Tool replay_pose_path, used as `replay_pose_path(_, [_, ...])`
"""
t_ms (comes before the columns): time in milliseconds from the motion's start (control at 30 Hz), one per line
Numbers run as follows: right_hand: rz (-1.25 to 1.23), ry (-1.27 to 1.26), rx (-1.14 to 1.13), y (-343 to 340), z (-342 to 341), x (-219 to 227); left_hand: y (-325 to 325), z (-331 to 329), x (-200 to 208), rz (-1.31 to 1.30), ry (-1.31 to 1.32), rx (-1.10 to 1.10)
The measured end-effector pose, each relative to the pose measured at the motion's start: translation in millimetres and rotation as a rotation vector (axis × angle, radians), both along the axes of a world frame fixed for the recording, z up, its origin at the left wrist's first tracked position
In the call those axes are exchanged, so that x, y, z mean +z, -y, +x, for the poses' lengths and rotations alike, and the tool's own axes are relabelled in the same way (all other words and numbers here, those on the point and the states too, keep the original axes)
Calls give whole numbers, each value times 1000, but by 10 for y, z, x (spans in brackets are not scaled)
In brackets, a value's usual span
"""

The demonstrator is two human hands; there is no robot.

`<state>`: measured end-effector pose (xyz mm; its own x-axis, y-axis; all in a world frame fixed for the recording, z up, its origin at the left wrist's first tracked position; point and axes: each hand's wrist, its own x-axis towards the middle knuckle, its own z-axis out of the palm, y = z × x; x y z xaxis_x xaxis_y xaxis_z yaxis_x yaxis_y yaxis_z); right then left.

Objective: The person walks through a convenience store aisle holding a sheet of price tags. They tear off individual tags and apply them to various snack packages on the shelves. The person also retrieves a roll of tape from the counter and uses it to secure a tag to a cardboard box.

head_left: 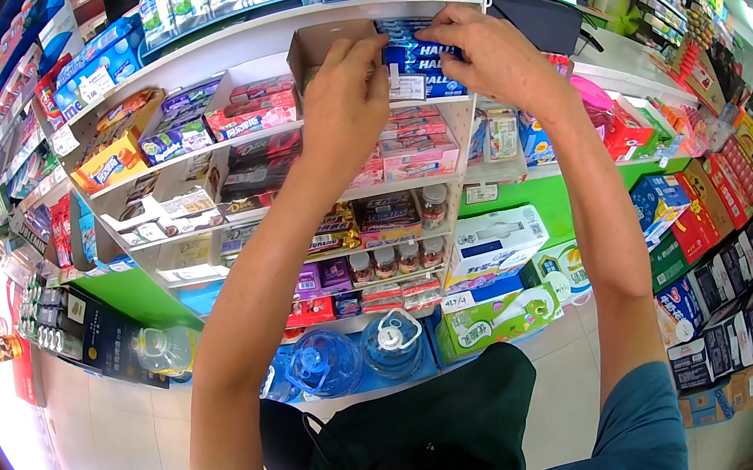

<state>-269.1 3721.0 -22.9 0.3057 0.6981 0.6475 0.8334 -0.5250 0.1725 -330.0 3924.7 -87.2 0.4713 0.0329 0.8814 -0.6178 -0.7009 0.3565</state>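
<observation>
Both arms reach forward to the upper shelf of a candy rack. A stack of blue candy stick packs (415, 61) lies there between my hands. At its left side my left hand (346, 87) is closed with the fingers curled, fingertips by the packs' left ends; what they hold, if anything, is hidden. My right hand (491, 53) is closed on the packs' right ends, thumb and fingers bent against them. Behind my left hand stands an open brown cardboard box (314, 45), its inside mostly covered. A white price label (407, 87) hangs below the packs.
Pink gum boxes (254, 111), purple candy boxes (182, 132) and an orange box (112, 163) line the shelf leftward. Lower shelves hold chocolate and small jars. Large blue water jugs (325, 363) and a green carton (500, 321) stand at the rack's foot. A dark screen (539, 21) is right.
</observation>
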Motion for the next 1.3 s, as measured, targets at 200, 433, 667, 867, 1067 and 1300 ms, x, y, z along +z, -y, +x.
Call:
replay_pose_path(200, [114, -56, -32, 17, -148, -59, 10, 8, 8, -41, -50, -37])
replay_pose_path(433, [111, 213, 35, -223, -103, -210, -98, 50, -24, 89, -11, -55])
replay_pose_path(667, [174, 97, 17, -313, -17, -229, -148, 85, -44, 162, 30, -38])
replay_pose_path(867, [194, 90, 50, -317, -5, -206, -82, 32, -80, 142, 37, 22])
replay_pose_path(1067, [227, 77, 34, -343, -20, -212, -128, 99, -97, 213, 112, 57])
replay_pose_path(1300, [202, 70, 32, -337, -2, -179, -87, 119, -118, 195, 114, 77])
